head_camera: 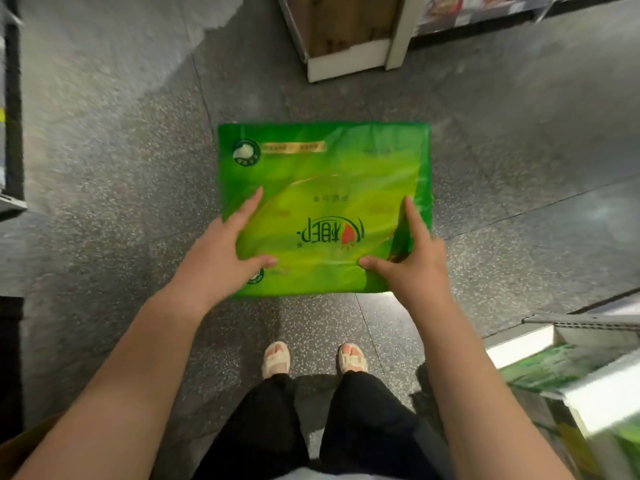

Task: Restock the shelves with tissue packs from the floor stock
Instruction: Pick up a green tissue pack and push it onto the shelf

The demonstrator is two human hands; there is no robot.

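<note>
I am holding a flat, rectangular tissue pack [325,202] in glossy, crinkled green plastic out in front of me above the speckled grey floor [121,168]. My left hand [221,251] and right hand [412,258] are gripping its near corners, thumbs pressing on top, forefingers lying straight along the sides; my other fingers are hiding underneath. Beyond the pack a shelf base [346,60] is blurring; to its right, green stock [554,368] is cut off.

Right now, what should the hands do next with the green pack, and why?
Probably swing the green tissue pack right, toward the shelf holding similar green packs. Both hands, left and right, grip its near corners, so it looks ready to carry.
</note>
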